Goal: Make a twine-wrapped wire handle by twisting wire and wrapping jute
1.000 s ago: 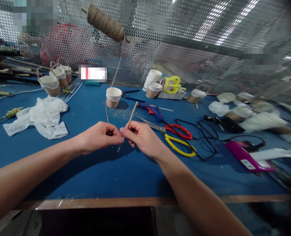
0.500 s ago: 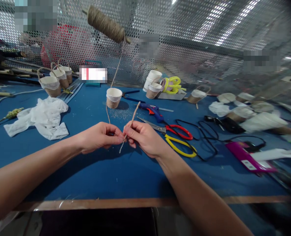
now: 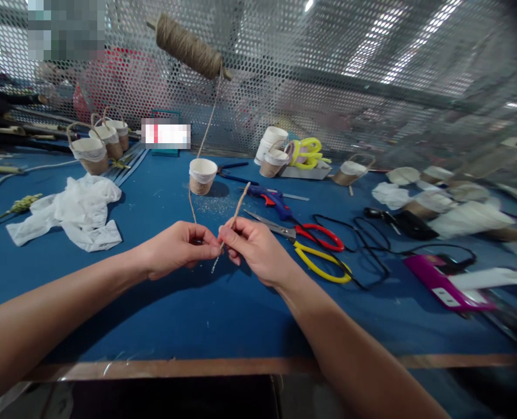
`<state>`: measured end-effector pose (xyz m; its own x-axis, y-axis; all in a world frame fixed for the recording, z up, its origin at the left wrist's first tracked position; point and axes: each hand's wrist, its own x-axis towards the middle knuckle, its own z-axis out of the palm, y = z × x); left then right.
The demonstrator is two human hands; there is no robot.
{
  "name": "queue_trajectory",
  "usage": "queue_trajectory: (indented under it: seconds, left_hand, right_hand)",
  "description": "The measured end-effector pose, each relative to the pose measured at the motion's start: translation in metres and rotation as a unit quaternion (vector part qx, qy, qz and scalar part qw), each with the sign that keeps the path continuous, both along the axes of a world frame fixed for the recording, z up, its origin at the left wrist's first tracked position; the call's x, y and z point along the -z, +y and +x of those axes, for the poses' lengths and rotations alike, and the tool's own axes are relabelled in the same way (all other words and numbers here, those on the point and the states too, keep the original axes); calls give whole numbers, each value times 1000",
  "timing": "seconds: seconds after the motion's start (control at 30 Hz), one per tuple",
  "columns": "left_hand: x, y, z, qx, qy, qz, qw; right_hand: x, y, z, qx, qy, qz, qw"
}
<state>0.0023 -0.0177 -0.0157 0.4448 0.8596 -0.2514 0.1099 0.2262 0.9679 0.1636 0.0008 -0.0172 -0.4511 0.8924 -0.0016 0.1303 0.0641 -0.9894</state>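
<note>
My left hand pinches the twine between thumb and fingers. That strand runs up past a small cup to a spool of twine hung above the table. Fingers closed, my right hand grips a thin twisted wire. Its upper length is wrapped in brown twine, and the lower tip shows bare silver. Both sets of fingertips meet where the strand joins the wire; the exact joint is hidden.
Scissors and a blue glue gun lie right of my hands. White cloth is at left. Handled little baskets stand behind it. A purple power strip sits at right, with black cables nearby.
My right thumb and fingers have shifted slightly around the wire, which stays almost in place. The whole view has dipped a little. Both hands keep their hold.
</note>
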Motion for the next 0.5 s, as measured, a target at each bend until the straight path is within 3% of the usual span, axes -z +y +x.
queue_trajectory:
  seconds: [0.23,0.37,0.5]
  left_hand:
    - [0,2,-1,-22,86,82,993]
    - [1,2,1,-26,86,70,993]
    - [1,2,2,-25,39,26,999]
  right_hand:
    - [1,0,-2,34,-103,71,992]
    - [-1,0,-3,37,-120,87,988]
    - [-1,1,-2,-3,-58,49,997]
